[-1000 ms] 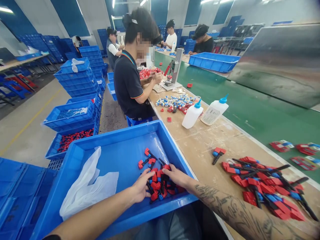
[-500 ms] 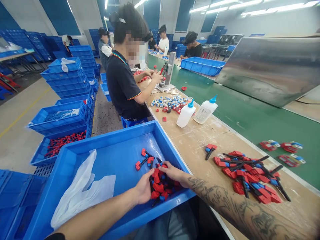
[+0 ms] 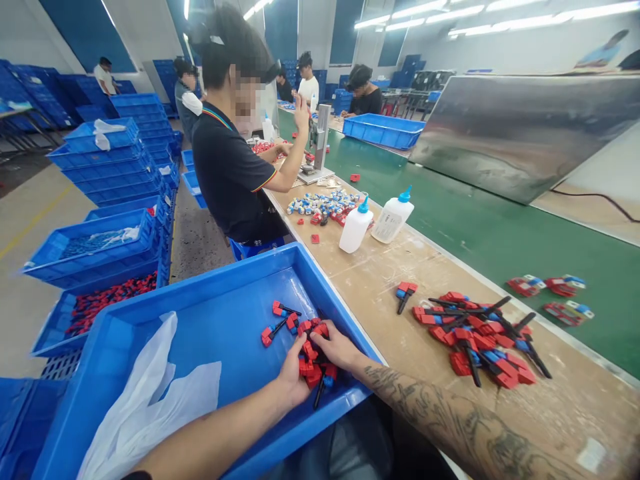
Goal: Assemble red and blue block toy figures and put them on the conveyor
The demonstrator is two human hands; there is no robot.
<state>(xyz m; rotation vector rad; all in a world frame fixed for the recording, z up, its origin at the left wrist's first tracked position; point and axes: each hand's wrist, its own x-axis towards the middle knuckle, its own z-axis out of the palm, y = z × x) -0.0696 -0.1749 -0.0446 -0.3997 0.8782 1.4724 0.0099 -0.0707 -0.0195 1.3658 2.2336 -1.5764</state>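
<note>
Busy workshop all around, with both hands lowered into a blue tray point(image 3: 227, 290) and a brown bench point(image 3: 373, 280) running along to the right of them. Some red-and-black parts point(image 3: 311, 357) are cupped in a clump between the left hand point(image 3: 294, 375) and the right hand point(image 3: 337, 348), thumbs nearly meeting on top; hidden fingertips can't be made out. Pressure is probably best kept light and even from both sides, since black stems poke out and could be snagged. Loose parts point(image 3: 267, 335) just beyond the left hand are better scooped separately, tbh.
</note>
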